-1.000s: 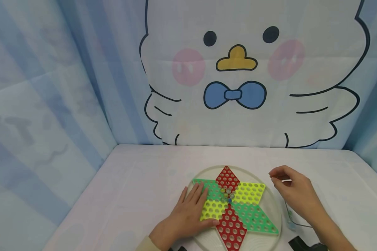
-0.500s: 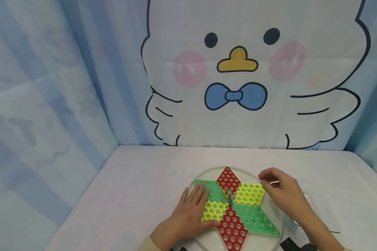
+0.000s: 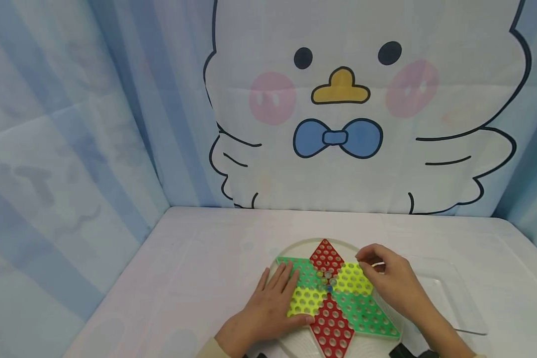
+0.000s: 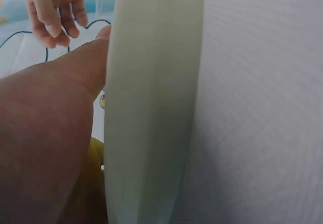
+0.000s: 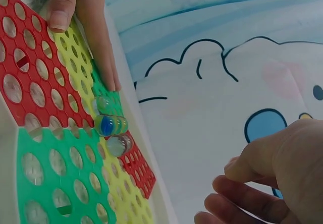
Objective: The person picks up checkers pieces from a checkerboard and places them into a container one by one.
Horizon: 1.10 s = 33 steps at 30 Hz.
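Note:
A star-shaped Chinese checkers board, with red, yellow and green holed points on a round pale base, lies on the table. My left hand rests on its left side, fingers spread straight, thumb near the front red point. My right hand is above the right yellow point, thumb and fingertips curled close together; whether something small is between them is hidden. Several glass marbles sit at the board's centre; a blue marble is nearest in the right wrist view. In the left wrist view the base's rim fills the middle.
A clear plastic tray stands on the table to the right, partly behind my right forearm. A black wrist device shows at the bottom. A printed cartoon curtain rises behind the table.
My right hand has moved left from beside the board to over the right yellow point. The clear tray is more exposed now. My left hand stays on the board.

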Motion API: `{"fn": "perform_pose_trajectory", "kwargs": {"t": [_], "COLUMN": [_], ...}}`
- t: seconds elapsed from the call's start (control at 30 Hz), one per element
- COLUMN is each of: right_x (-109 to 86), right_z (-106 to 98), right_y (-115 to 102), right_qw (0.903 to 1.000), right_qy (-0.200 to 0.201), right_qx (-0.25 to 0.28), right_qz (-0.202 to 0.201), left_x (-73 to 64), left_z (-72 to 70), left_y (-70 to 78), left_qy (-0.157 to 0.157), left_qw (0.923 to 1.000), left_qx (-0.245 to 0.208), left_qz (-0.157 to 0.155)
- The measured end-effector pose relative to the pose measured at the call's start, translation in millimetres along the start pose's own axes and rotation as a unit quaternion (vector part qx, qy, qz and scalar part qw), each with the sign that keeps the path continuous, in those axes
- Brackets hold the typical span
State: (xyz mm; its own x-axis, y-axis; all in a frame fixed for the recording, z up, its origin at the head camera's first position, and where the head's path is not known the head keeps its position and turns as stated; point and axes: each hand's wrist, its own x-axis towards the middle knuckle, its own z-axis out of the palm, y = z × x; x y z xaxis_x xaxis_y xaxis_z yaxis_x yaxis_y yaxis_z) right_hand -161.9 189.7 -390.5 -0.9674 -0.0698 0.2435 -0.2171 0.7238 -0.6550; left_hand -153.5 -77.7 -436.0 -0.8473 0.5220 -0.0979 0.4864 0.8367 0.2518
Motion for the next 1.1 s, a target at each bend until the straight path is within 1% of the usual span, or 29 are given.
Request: {"fn": "perform_pose_trajectory", "kwargs": {"t": [0.23,0.47,0.67,0.9,1.1], "right_x": [0.4,-0.5,-1.9,-2.8,-2.4], "right_z": [9,16,24,30,36], "right_y": [1,2,4,8,11], "right_qw": [0.9995,0.9992,0.9975,0.996,0.9929], "right_qy": [-0.006,-0.01,-0.019,-0.032,-0.047], "right_qx": [0.024,0.033,0.064,0.081,0.106], "right_qz": [-0.022,-0.02,-0.023,-0.021,-0.023], "left_x": [1.1,1.0,1.6,2.5,2.9], "left_z": [0.4,0.5,0.9,2.6,2.3], "left_y": [-1.0,-2.2,-1.6,-1.4,-0.4], "left_qy": [0.001,-0.003,-0.005,-0.003,-0.002], "left_qw": [1.0,1.0,1.0,1.0,1.0], "left_qx": [0.002,-0.001,-0.005,0.0,-0.001], "left_qz": [0.001,-0.002,-0.001,0.001,0.0]}}
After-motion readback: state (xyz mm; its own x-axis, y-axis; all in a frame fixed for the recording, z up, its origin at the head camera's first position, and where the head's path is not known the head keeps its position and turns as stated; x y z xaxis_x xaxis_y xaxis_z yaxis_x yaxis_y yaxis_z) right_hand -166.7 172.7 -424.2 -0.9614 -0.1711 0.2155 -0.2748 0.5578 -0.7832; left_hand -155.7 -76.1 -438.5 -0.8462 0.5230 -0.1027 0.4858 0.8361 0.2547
